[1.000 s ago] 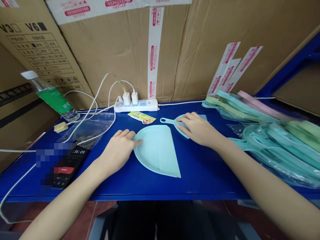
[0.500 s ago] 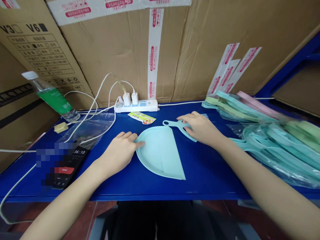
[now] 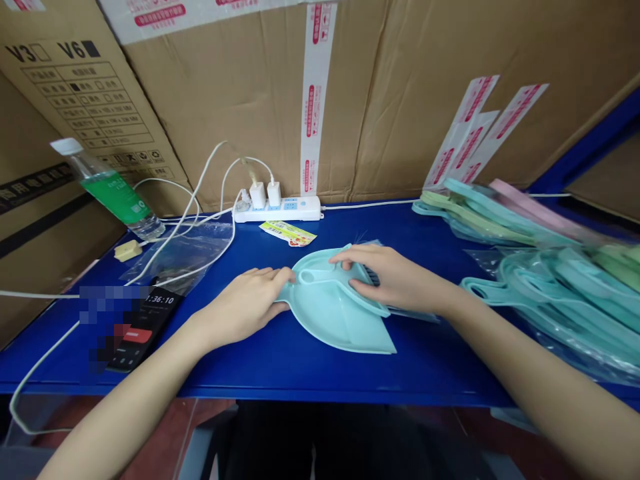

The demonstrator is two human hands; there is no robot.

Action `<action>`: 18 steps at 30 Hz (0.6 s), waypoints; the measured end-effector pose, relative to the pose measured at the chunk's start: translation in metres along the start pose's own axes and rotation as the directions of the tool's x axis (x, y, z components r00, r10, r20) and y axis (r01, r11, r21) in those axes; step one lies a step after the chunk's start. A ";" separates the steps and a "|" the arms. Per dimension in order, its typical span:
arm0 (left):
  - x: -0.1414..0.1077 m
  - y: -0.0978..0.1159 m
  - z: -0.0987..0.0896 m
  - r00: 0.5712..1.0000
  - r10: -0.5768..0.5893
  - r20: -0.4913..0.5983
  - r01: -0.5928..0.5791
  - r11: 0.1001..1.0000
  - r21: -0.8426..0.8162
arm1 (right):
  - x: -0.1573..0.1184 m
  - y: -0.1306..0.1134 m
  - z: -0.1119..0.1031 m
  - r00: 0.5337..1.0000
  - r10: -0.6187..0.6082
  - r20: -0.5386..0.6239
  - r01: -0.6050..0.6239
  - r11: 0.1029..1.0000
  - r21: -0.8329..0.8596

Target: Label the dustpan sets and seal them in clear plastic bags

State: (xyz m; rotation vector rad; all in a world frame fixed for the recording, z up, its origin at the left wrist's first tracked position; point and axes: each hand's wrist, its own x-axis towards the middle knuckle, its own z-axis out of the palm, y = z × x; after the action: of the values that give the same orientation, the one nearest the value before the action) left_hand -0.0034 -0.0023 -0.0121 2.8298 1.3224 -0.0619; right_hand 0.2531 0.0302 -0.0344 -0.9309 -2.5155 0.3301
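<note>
A light-blue dustpan (image 3: 325,323) lies flat on the blue table, its straight lip facing right. My left hand (image 3: 253,300) is closed round its short handle at the left. Over the pan's upper right part lies a matching hand brush (image 3: 345,288), with its looped handle end pointing left. My right hand (image 3: 390,277) grips the brush from above, thumb on the near side and fingers on the far side. Grey bristles stick out past the pan on the right, partly hidden under that hand.
Bagged dustpans and brushes (image 3: 550,287) in blue, green and pink pile up at the right. A power strip (image 3: 277,210) with cables, a packet (image 3: 289,233) and a water bottle (image 3: 115,193) stand toward the back. The phone (image 3: 145,327) lies left. Cardboard (image 3: 250,100) walls the back.
My right hand has brought the brush leftward onto the dustpan. My left hand has shifted from the pan's rim to its handle, and the pan sits slightly farther right.
</note>
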 end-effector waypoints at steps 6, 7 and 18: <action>0.002 -0.003 0.004 0.987 -0.136 -0.082 0.126 0.985 -0.117 | 0.000 -0.004 0.000 0.999 -0.035 0.030 0.033 0.996 0.078; 0.003 -0.003 0.004 0.983 -0.163 -0.091 0.153 0.983 -0.101 | 0.000 -0.005 0.001 0.999 -0.039 0.023 0.036 0.996 0.084; 0.006 -0.005 0.011 0.985 -0.173 -0.006 0.162 0.932 -0.326 | 0.008 -0.021 0.023 0.996 -0.013 -0.092 0.026 0.990 0.141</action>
State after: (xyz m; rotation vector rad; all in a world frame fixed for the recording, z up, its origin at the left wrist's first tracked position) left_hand -0.0031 0.0053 -0.0232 2.4524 1.4274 0.1871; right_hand 0.2253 0.0183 -0.0448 -0.8457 -2.3828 0.4443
